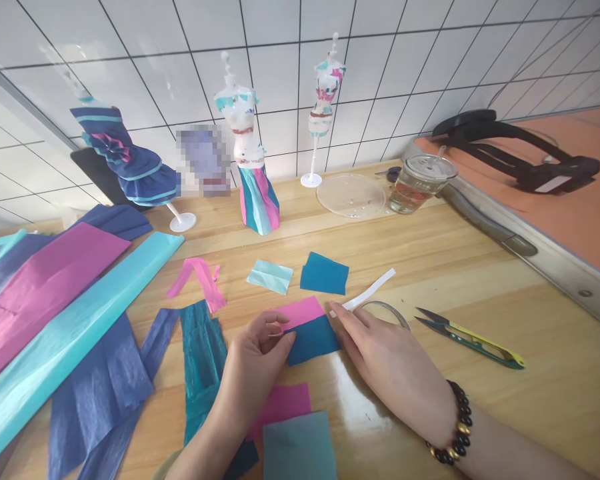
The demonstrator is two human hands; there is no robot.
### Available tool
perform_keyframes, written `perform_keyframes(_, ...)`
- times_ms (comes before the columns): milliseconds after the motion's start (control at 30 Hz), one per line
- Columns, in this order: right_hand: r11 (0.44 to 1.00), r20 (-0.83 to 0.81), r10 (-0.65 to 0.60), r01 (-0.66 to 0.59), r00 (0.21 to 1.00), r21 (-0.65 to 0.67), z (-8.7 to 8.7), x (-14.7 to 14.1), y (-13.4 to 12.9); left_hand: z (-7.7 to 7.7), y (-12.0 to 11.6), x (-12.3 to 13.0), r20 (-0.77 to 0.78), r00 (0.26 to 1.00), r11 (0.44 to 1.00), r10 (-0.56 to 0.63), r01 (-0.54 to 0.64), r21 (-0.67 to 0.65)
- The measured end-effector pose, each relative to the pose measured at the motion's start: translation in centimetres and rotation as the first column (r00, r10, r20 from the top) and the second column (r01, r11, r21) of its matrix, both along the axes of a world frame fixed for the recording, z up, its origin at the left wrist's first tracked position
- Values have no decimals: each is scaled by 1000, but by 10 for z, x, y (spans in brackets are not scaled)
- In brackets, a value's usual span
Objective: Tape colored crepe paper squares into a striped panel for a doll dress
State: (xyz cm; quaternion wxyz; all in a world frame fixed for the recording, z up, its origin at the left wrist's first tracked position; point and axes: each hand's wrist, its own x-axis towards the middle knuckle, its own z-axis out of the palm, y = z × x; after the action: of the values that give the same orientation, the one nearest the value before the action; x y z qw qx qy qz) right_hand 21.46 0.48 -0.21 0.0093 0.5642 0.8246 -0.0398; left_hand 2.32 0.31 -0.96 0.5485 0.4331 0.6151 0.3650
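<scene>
A pink crepe paper piece (304,311) lies joined edge to edge or overlapping with a dark teal crepe paper piece (310,341) on the table, directly in front of me. My left hand (255,363) pinches the pair at the left side, thumb on the teal and fingers curled by the pink. At their right edge is my right hand (380,347), its index finger and thumb closed on the paper; the exact grip is partly hidden. A white strip (370,291) runs out from beyond the right fingertips. Behind that hand a ring-shaped roll (391,310) is half covered.
Yellow-handled thread snips (473,339) lie to the right. Teal pieces (325,273), a pale blue piece (270,276) and pink strips (200,280) lie beyond my hands. Crepe sheets (75,347) cover the left. Small dress forms (240,127) and a lidded cup (417,190) stand behind.
</scene>
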Motion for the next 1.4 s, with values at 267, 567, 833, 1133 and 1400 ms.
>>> perform_keyframes(267, 997, -3, -26, 26, 1000, 71, -5, 3, 0, 3, -3, 4, -80, 996, 999, 37, -35, 23)
perform_keyframes(567, 998, -165, -54, 56, 985, 9, -3, 7, 9, 4, -12, 13, -215, 974, 969, 70, -16, 245)
perform_keyframes(833, 998, -262, -67, 66, 963, -12, -4, 9, 14, 4, -15, 12, -247, 967, 953, 59, 19, 303)
perform_keyframes(1133, 998, -262, -57, 65, 963, 22, -3, 9, 14, 7, -15, 14, -216, 974, 963, 74, -13, 271)
perform_keyframes(1400, 996, -275, -84, 79, 958, -30, -6, 10, 14, 11, -9, 13, -30, 997, 995, 73, -71, 68)
